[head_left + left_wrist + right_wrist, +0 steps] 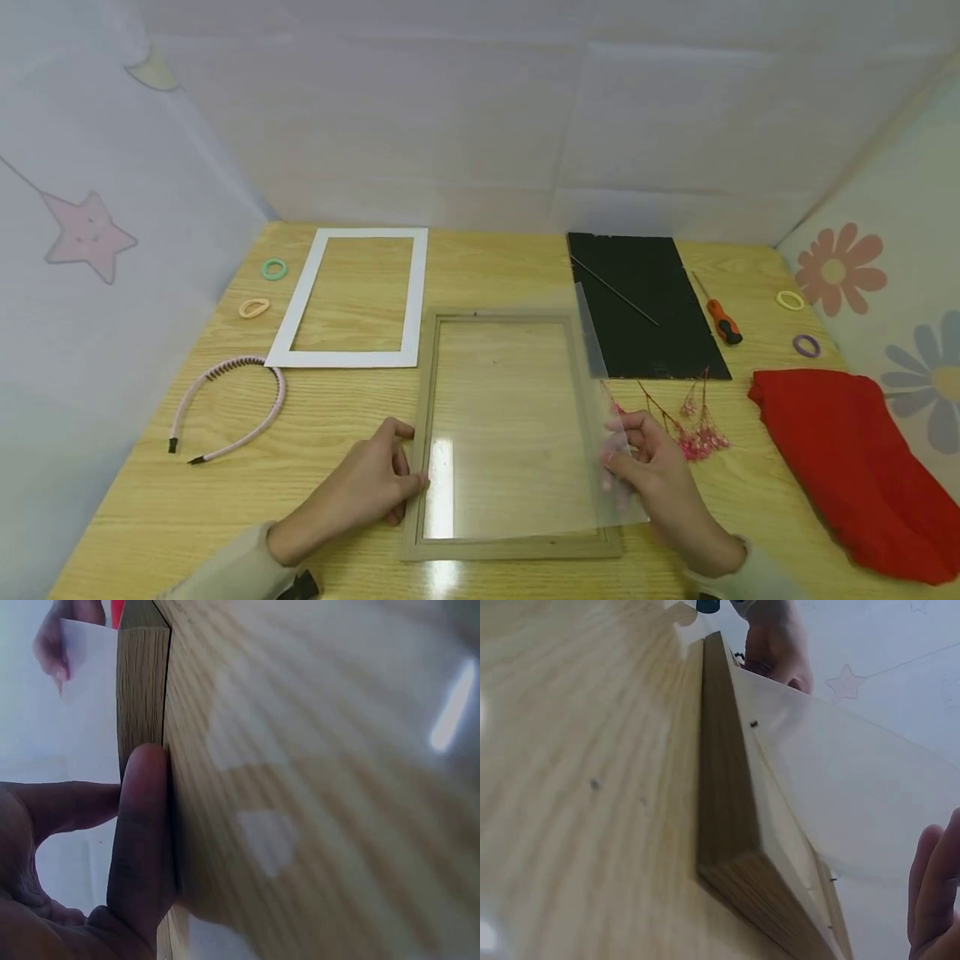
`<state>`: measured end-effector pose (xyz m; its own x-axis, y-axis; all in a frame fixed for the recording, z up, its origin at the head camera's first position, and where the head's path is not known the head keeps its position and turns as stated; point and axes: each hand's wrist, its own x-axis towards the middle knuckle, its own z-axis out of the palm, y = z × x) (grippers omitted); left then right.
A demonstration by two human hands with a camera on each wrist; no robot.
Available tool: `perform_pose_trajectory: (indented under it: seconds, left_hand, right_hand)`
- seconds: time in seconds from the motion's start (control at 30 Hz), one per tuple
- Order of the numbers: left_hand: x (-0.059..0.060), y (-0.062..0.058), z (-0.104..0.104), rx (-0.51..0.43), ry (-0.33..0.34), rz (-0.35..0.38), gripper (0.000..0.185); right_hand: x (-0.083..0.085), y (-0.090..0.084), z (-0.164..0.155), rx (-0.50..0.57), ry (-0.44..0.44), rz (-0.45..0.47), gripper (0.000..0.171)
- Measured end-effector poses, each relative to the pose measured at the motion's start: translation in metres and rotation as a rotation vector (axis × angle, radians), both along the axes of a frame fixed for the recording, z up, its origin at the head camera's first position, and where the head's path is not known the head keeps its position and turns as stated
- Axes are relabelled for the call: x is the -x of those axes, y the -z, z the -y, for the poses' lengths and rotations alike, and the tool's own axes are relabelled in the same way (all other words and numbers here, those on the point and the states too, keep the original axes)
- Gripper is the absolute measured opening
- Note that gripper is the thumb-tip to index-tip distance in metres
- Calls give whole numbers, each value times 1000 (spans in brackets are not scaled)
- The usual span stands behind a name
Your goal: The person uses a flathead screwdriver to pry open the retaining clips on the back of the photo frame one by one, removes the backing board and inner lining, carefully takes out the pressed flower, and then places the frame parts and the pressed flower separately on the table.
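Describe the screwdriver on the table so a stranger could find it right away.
On the wooden table, look to the far right, just past the black board. The screwdriver lies beside its right edge, the only tool there, with an orange and black handle.

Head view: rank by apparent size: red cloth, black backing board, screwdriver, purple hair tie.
1. red cloth, though it lies nearer the camera than the board, so the top two are unsure
2. black backing board
3. screwdriver
4. purple hair tie
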<state>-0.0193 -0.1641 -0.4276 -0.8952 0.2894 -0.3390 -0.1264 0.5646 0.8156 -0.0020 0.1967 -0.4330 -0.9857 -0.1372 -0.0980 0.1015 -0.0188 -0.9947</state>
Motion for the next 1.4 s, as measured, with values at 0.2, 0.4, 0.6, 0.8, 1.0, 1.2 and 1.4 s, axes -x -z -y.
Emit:
perform_pose_trajectory:
  seconds: [0.2,0.4,0.6,0.8,1.0,1.2,1.4]
  left_hand:
    - [5,-2,2,62,36,-11,53]
    - [23,-6,5,137,38,-59,49]
    - [47,-6,2,189,7,-97,59]
    - [58,-4,-2,187,43,-58,59]
    - [59,-3,-6,141,1,-33,52]
    - [54,-5,-7,153,-29,-48,48]
    - [50,-3,-4,146,-35,-53,48]
  right_hand:
    - [5,-14,-10,-75,38,-38,25]
    - [9,-25,-21,-122,86,-74,25]
    - [16,-40,-32,-127,154,-169,24]
    - [27,-65,-42,-250,191,-254,16]
    - [49,-98,-44,-500,195,-430,20]
    - [91,-125,-39,-646,236,-799,22]
    - [159,-135,-17,-768,261,-1245,16]
